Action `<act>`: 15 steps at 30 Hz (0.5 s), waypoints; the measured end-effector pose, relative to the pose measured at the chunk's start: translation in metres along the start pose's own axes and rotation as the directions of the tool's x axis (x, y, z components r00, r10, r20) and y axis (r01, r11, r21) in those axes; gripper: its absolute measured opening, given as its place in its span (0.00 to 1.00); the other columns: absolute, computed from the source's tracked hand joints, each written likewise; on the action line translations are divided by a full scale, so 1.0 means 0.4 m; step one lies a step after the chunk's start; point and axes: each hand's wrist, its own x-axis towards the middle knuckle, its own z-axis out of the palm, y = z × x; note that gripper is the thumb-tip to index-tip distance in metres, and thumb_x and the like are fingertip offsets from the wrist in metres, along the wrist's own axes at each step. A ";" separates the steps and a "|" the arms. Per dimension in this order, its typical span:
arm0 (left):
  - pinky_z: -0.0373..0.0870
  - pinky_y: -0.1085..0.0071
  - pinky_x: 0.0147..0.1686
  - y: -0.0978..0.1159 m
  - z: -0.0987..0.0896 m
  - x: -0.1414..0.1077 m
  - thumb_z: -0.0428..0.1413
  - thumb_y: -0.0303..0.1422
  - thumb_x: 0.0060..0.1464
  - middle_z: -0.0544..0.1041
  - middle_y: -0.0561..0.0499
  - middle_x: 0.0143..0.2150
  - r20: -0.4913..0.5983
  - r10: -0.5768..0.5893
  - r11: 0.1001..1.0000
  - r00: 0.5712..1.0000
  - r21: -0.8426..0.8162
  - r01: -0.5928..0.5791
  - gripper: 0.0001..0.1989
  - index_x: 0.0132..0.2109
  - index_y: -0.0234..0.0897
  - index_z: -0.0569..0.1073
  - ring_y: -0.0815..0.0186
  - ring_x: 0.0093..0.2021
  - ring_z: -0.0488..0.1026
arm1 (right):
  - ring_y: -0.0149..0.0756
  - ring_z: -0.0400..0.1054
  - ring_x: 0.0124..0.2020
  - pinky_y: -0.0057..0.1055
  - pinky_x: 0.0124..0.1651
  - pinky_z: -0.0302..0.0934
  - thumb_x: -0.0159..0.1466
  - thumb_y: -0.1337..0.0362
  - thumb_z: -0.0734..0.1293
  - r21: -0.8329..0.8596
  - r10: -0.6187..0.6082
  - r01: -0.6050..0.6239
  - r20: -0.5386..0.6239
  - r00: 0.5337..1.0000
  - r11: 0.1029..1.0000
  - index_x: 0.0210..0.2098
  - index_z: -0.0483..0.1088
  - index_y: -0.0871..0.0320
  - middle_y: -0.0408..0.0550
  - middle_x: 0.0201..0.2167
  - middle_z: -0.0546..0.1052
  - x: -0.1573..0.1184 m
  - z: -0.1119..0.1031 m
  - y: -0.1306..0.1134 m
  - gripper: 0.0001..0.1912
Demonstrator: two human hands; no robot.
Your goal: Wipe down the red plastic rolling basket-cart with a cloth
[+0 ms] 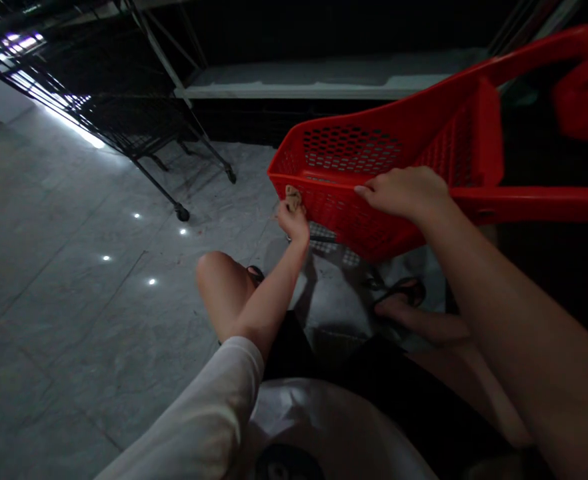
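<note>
A red plastic shopping basket (474,87) with perforated sides and a long raised handle frame stands before me. My left hand (293,219) is closed around a crumpled tan cloth (293,197), pressed to the outside of the basket near its far left corner. Over the top rim of the near side, my right hand (409,190) has its fingers wrapped, with the thumb lying along the rim. The fingers inside the basket are partly hidden.
A dark wire shopping cart (119,113) on casters stands at the left. Behind the basket is a shelf unit with a low grey shelf (294,83). My knees and sandalled feet are close below the basket on the grey tiled floor (74,320).
</note>
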 end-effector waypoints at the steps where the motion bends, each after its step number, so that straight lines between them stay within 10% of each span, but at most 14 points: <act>1: 0.67 0.68 0.52 -0.003 0.017 -0.051 0.61 0.18 0.55 0.73 0.54 0.37 0.041 -0.009 0.999 0.999 0.040 0.008 0.13 0.35 0.41 0.68 0.62 0.44 0.72 | 0.61 0.78 0.56 0.54 0.58 0.69 0.76 0.38 0.51 0.012 0.002 -0.002 0.010 1.000 1.000 0.55 0.84 0.55 0.63 0.47 0.86 0.002 0.000 -0.003 0.38; 7: 0.69 0.64 0.56 -0.029 0.076 -0.288 0.57 0.17 0.54 0.77 0.47 0.43 0.260 -0.047 0.981 0.965 0.195 -0.005 0.13 0.37 0.42 0.69 0.57 0.50 0.75 | 0.64 0.74 0.60 0.57 0.61 0.65 0.76 0.40 0.52 0.054 0.018 -0.020 0.039 0.999 0.998 0.57 0.83 0.58 0.65 0.52 0.84 0.000 -0.010 -0.011 0.38; 15: 0.69 0.55 0.65 -0.049 0.052 -0.273 0.54 0.16 0.50 0.79 0.43 0.49 0.523 -0.038 0.980 0.852 0.188 -0.072 0.15 0.38 0.42 0.72 0.51 0.58 0.74 | 0.64 0.75 0.58 0.59 0.61 0.65 0.76 0.43 0.55 0.070 0.075 -0.079 0.056 0.996 0.994 0.53 0.84 0.57 0.66 0.51 0.84 -0.025 -0.023 -0.004 0.34</act>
